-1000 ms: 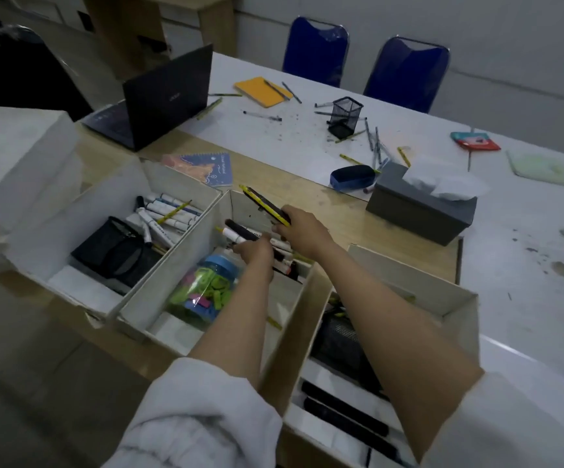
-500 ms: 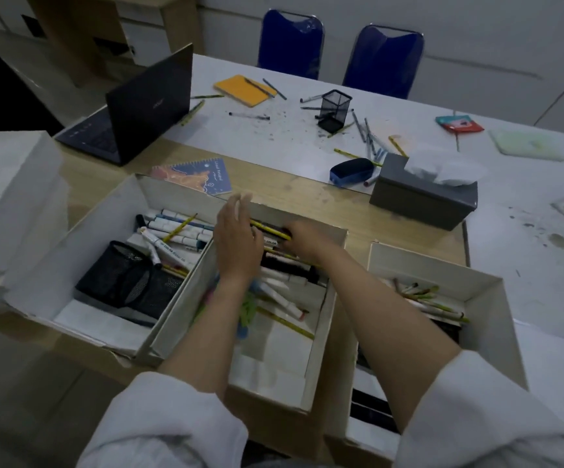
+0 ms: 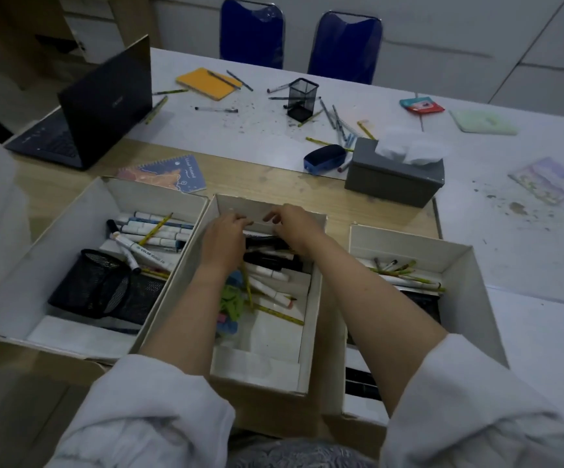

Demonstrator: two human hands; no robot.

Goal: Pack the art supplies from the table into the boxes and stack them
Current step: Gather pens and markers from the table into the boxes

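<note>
Three open white boxes sit side by side on the near wooden table. Both hands reach into the middle box (image 3: 311, 298): the left hand (image 3: 223, 239) and right hand (image 3: 294, 228) lie over black markers (image 3: 270, 258) at its far end, fingers curled near the far wall; what they grip cannot be told. The left box (image 3: 71, 231) holds white markers (image 3: 152, 231) and a black mesh cup (image 3: 101, 285) lying on its side. The right box (image 3: 459, 265) holds pencils (image 3: 402, 275). Farther away stand a laptop (image 3: 98, 106), a tissue box (image 3: 392, 177) and an upright mesh pen holder (image 3: 302, 99).
</note>
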